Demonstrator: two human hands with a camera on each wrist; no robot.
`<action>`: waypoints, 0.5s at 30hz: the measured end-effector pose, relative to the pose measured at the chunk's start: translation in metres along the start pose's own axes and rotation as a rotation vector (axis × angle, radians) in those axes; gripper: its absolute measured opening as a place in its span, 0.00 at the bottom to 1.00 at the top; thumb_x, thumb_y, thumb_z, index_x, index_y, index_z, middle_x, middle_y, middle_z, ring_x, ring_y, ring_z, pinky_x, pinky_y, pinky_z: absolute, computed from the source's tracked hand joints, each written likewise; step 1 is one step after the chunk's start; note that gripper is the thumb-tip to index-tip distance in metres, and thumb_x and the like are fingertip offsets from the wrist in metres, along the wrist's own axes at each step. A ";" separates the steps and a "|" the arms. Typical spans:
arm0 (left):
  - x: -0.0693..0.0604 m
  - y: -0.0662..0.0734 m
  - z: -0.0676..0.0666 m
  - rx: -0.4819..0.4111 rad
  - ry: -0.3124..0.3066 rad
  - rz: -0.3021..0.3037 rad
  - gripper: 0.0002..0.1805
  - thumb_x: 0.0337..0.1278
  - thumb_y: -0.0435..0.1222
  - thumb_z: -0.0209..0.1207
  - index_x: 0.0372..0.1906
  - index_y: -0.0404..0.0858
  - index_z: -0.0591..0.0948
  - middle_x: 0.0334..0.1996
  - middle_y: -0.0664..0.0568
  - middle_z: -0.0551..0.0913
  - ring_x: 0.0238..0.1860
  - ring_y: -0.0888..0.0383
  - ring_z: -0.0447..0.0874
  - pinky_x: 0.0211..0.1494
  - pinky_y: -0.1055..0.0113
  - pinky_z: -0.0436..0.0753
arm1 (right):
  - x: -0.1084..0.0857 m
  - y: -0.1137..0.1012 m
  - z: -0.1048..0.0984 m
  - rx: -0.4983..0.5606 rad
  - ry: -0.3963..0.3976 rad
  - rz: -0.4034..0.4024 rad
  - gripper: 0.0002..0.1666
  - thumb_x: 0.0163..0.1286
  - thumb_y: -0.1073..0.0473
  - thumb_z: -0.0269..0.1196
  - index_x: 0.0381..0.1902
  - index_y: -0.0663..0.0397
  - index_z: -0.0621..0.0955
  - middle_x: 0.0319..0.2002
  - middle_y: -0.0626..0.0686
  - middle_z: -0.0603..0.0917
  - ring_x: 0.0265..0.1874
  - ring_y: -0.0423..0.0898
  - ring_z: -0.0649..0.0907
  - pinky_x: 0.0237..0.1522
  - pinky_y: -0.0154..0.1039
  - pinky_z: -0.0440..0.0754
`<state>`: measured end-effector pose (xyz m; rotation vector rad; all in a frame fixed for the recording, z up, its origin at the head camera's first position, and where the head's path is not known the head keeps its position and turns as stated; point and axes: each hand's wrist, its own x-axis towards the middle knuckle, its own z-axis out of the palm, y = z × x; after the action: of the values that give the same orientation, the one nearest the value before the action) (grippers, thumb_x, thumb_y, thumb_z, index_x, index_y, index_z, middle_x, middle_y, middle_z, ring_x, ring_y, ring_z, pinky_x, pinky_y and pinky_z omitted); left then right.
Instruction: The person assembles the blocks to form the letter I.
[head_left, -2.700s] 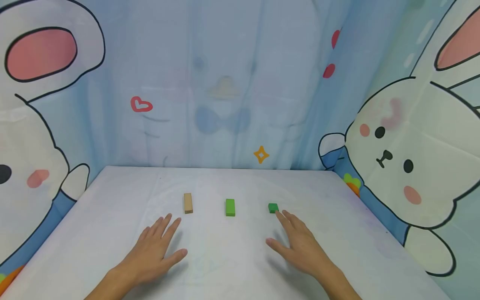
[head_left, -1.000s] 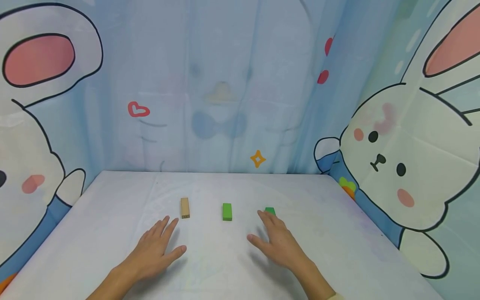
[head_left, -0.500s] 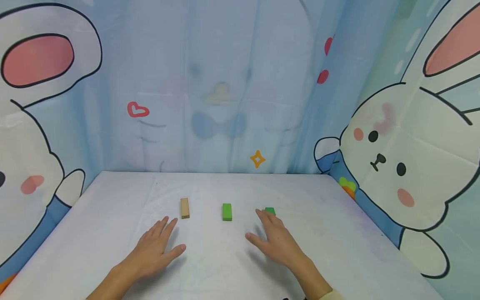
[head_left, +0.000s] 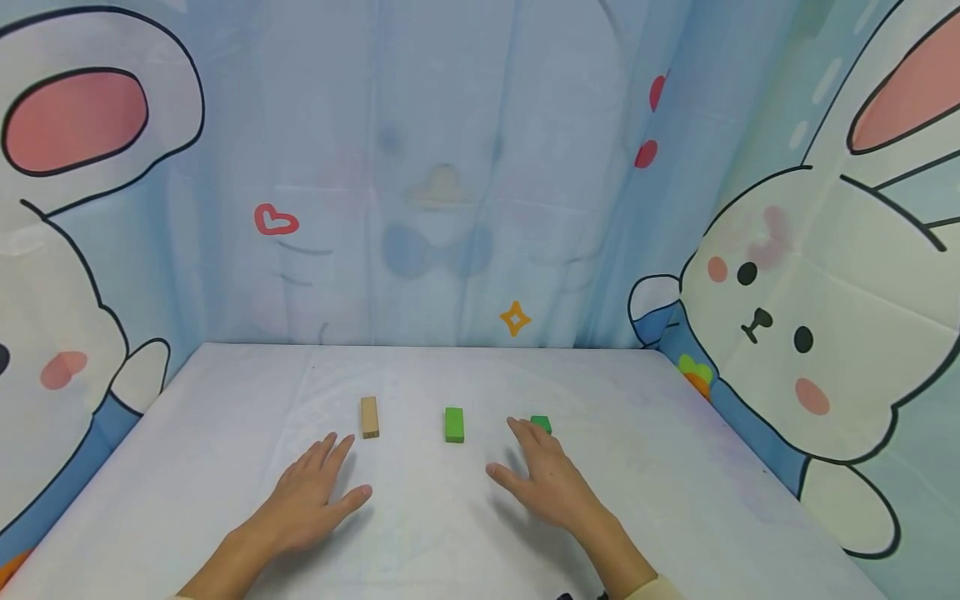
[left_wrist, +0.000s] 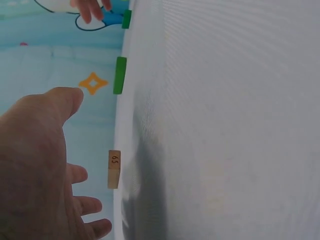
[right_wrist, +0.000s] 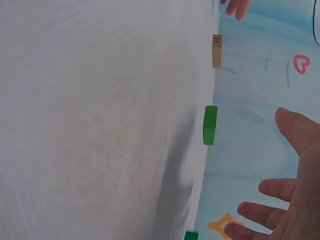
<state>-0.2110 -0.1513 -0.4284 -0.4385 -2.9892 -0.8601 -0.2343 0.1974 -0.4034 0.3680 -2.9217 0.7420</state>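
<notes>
Three small blocks lie spaced in a row on the white table (head_left: 420, 533). At the left is a plain wooden block (head_left: 370, 417); its end carries a printed number, seen in the left wrist view. A bright green block (head_left: 454, 425) lies in the middle. The darker green block (head_left: 541, 423) at the right is partly covered by fingers of my right hand (head_left: 551, 483). That hand hovers with fingers spread and holds nothing. My left hand (head_left: 307, 500) hovers too, fingers extended, just nearer to me than the wooden block. Both hands cast shadows on the cloth.
A light blue curtain (head_left: 337, 275) with printed rabbits hangs behind the table and along both sides. Small dark objects (head_left: 565, 597) show at the bottom edge beside the right sleeve (head_left: 654, 590).
My right hand has moved left, its fingertips now at the darker green block's left side. The left hand has hardly moved. The head view shifted slightly; the blocks stay in place.
</notes>
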 end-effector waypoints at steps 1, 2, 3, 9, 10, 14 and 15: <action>0.000 0.000 0.000 -0.002 0.002 -0.001 0.47 0.72 0.62 0.52 0.82 0.36 0.57 0.80 0.31 0.54 0.80 0.28 0.51 0.75 0.26 0.54 | 0.000 0.000 0.000 0.001 0.000 0.002 0.49 0.71 0.33 0.64 0.80 0.52 0.64 0.78 0.61 0.66 0.77 0.62 0.67 0.71 0.64 0.71; 0.000 0.000 0.000 -0.004 0.005 -0.002 0.47 0.72 0.62 0.52 0.82 0.36 0.57 0.80 0.31 0.55 0.80 0.28 0.51 0.75 0.26 0.54 | 0.001 0.000 0.001 0.001 0.001 0.004 0.49 0.71 0.34 0.64 0.80 0.52 0.64 0.78 0.61 0.66 0.77 0.62 0.67 0.71 0.64 0.71; 0.001 0.001 0.001 -0.005 0.006 -0.004 0.47 0.72 0.62 0.52 0.82 0.36 0.57 0.80 0.31 0.55 0.80 0.28 0.51 0.76 0.26 0.54 | 0.001 0.000 0.001 0.002 0.001 0.007 0.49 0.71 0.34 0.64 0.80 0.52 0.64 0.78 0.61 0.66 0.77 0.62 0.67 0.71 0.64 0.71; 0.003 0.003 0.002 -0.011 0.010 -0.013 0.47 0.72 0.62 0.52 0.82 0.36 0.57 0.80 0.31 0.55 0.80 0.28 0.50 0.75 0.25 0.53 | 0.004 0.000 0.003 0.017 -0.004 0.018 0.50 0.71 0.33 0.64 0.80 0.52 0.64 0.78 0.61 0.65 0.77 0.63 0.66 0.72 0.65 0.69; 0.004 0.003 0.002 -0.011 0.011 -0.015 0.47 0.72 0.62 0.52 0.82 0.36 0.57 0.80 0.31 0.55 0.80 0.28 0.50 0.75 0.25 0.53 | 0.004 0.000 0.003 0.021 -0.006 0.020 0.50 0.71 0.33 0.64 0.80 0.52 0.64 0.78 0.61 0.66 0.77 0.63 0.66 0.72 0.65 0.69; 0.006 0.003 0.003 -0.012 0.019 -0.025 0.46 0.72 0.61 0.52 0.82 0.36 0.57 0.80 0.31 0.55 0.80 0.29 0.50 0.75 0.24 0.52 | 0.005 0.000 0.004 0.042 -0.009 0.028 0.49 0.71 0.33 0.64 0.80 0.52 0.65 0.77 0.60 0.67 0.76 0.63 0.67 0.72 0.65 0.69; 0.006 0.003 0.004 -0.012 0.023 -0.026 0.46 0.72 0.61 0.52 0.82 0.37 0.57 0.81 0.31 0.54 0.80 0.29 0.50 0.75 0.24 0.51 | 0.005 0.000 0.005 0.045 -0.008 0.029 0.49 0.71 0.33 0.64 0.80 0.52 0.65 0.77 0.60 0.67 0.76 0.63 0.67 0.72 0.65 0.69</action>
<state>-0.2159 -0.1447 -0.4294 -0.3886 -2.9769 -0.8786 -0.2392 0.1938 -0.4067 0.3348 -2.9283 0.8128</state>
